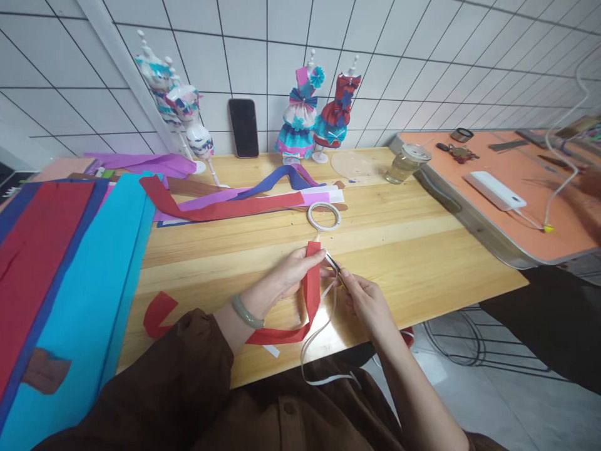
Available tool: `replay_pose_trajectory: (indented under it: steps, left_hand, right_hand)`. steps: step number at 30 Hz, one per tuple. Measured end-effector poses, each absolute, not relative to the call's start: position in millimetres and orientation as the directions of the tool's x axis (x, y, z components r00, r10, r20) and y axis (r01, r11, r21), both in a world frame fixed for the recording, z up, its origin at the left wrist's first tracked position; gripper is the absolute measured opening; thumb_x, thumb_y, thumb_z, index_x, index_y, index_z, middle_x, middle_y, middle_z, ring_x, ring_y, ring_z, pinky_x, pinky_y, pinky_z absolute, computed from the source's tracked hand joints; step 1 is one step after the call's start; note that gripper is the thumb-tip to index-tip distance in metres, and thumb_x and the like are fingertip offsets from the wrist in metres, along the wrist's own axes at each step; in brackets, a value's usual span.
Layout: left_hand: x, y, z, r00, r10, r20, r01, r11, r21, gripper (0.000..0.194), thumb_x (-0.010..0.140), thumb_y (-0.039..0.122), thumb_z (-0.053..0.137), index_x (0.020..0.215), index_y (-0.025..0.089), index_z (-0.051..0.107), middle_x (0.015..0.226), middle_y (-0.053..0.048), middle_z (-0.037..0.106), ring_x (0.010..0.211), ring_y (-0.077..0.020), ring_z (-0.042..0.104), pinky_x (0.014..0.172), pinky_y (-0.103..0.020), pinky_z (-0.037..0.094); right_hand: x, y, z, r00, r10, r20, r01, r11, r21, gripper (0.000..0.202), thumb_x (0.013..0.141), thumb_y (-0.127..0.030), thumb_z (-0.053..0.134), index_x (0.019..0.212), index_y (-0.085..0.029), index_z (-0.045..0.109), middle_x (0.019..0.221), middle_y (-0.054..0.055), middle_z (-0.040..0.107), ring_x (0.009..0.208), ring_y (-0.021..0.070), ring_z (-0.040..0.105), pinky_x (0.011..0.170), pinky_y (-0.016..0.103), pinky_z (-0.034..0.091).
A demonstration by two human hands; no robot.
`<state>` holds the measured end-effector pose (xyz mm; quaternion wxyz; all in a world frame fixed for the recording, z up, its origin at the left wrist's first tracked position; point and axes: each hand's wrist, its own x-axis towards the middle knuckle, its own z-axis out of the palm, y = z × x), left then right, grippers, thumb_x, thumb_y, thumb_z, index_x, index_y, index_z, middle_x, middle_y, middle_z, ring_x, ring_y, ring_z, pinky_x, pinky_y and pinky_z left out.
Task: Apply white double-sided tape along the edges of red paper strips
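My left hand point(298, 269) is closed on a red crepe-paper strip point(312, 300), pinching it near its upper end between thumb and fingers. The strip's tail curves down and left under my forearm. My right hand point(369, 297) grips a slim dark tool point(339, 269), whose tip meets the strip's edge by my left thumb; whether it is scissors or tweezers I cannot tell. A narrow white ribbon-like band point(306, 351) loops down from there past the table's front edge. Just beyond my hands lies a roll of white tape point(323, 216), with a short length running toward the red strip.
Crepe-paper sheets point(107, 269) cover the table's left side. Behind lie colored strips point(244, 203), a phone point(243, 128) against the tiled wall and several small dress forms point(300, 116). A lidded cup point(404, 164) stands right, near an orange table point(530, 194) with a white power bank point(495, 190).
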<state>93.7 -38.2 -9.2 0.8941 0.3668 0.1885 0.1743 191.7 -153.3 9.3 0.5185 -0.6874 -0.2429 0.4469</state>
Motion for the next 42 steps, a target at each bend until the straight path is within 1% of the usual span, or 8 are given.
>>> replay_pose_trajectory:
  steps: [7,12,19,23,29,32,37,42]
  left_hand:
    - [92.0,-36.5,-8.8,0.896,0.41,-0.169,-0.184,0.691,0.699,0.022,0.074,0.03,0.062,0.082,0.011,0.055,0.084,-0.009,0.064,0.076,-0.0173,0.063,0.078,-0.033,0.046]
    - [91.2,-37.4,-4.5,0.904,0.408,-0.125,-0.202,0.666,0.718,0.023,0.072,0.028,0.065,0.084,0.011,0.055,0.087,-0.01,0.063,0.08,-0.0176,0.062,0.081,-0.033,0.045]
    - [94.7,-39.2,-8.1,0.861,0.485,-0.154,-0.225,0.634,0.74,0.022,0.072,0.026,0.064,0.085,0.013,0.053,0.082,-0.007,0.062,0.071,-0.0163,0.063,0.073,-0.032,0.049]
    - [94.8,-40.1,-6.6,0.839,0.511,-0.185,-0.202,0.609,0.768,0.021,0.073,0.027,0.062,0.085,0.012,0.052,0.085,-0.009,0.063,0.068,-0.0162,0.063,0.07,-0.031,0.05]
    - [92.5,-37.4,-4.2,0.811,0.52,-0.267,-0.119,0.594,0.796,0.028,0.076,0.034,0.059,0.095,0.014,0.053,0.088,-0.011,0.064,0.067,-0.0172,0.064,0.063,-0.03,0.052]
    - [94.3,-38.6,-4.1,0.81,0.528,-0.255,-0.128,0.584,0.802,0.027,0.074,0.033,0.061,0.091,0.013,0.054,0.086,-0.01,0.064,0.067,-0.0172,0.065,0.064,-0.031,0.052]
    - [98.3,-41.5,-6.5,0.783,0.58,-0.226,-0.13,0.507,0.852,0.029,0.069,0.031,0.066,0.089,0.013,0.055,0.085,-0.009,0.065,0.066,-0.0169,0.065,0.065,-0.032,0.052]
    - [98.6,-41.8,-7.1,0.749,0.629,-0.21,-0.156,0.475,0.866,0.028,0.069,0.03,0.066,0.088,0.013,0.054,0.085,-0.008,0.065,0.067,-0.0164,0.065,0.065,-0.03,0.052]
  right_hand:
    - [193.1,-154.4,11.6,0.493,0.793,-0.357,-0.079,-0.368,-0.926,0.044,0.074,-0.058,0.05,0.067,-0.014,0.053,0.042,-0.009,0.025,0.036,0.0042,0.02,0.034,0.018,0.013]
    - [194.3,-156.0,12.8,0.502,0.783,-0.367,-0.096,-0.371,-0.924,0.042,0.074,-0.057,0.049,0.067,-0.015,0.052,0.041,-0.01,0.024,0.035,0.0048,0.02,0.034,0.019,0.013]
    - [191.0,-154.7,8.0,0.474,0.785,-0.4,-0.186,-0.354,-0.916,0.042,0.074,-0.057,0.05,0.068,-0.016,0.05,0.04,-0.011,0.023,0.033,0.0043,0.019,0.034,0.018,0.013]
    - [189.5,-152.7,9.2,0.458,0.778,-0.429,-0.25,-0.351,-0.903,0.04,0.073,-0.057,0.051,0.068,-0.017,0.048,0.04,-0.012,0.02,0.032,0.0039,0.016,0.033,0.018,0.012]
    - [191.9,-154.4,7.2,0.466,0.756,-0.459,-0.29,-0.359,-0.887,0.04,0.073,-0.057,0.05,0.07,-0.018,0.049,0.042,-0.011,0.02,0.032,0.0041,0.014,0.032,0.019,0.012]
    - [191.5,-154.5,7.0,0.464,0.758,-0.459,-0.296,-0.355,-0.887,0.041,0.072,-0.058,0.05,0.07,-0.018,0.049,0.042,-0.011,0.022,0.032,0.004,0.015,0.032,0.019,0.012]
    - [188.6,-153.2,10.5,0.469,0.766,-0.439,-0.241,-0.368,-0.898,0.042,0.072,-0.06,0.048,0.07,-0.018,0.05,0.041,-0.01,0.023,0.032,0.005,0.017,0.033,0.02,0.014]
    - [188.9,-153.7,8.3,0.53,0.79,-0.307,-0.035,-0.342,-0.939,0.043,0.074,-0.059,0.046,0.064,-0.017,0.05,0.044,-0.007,0.029,0.036,0.0074,0.026,0.035,0.021,0.021]
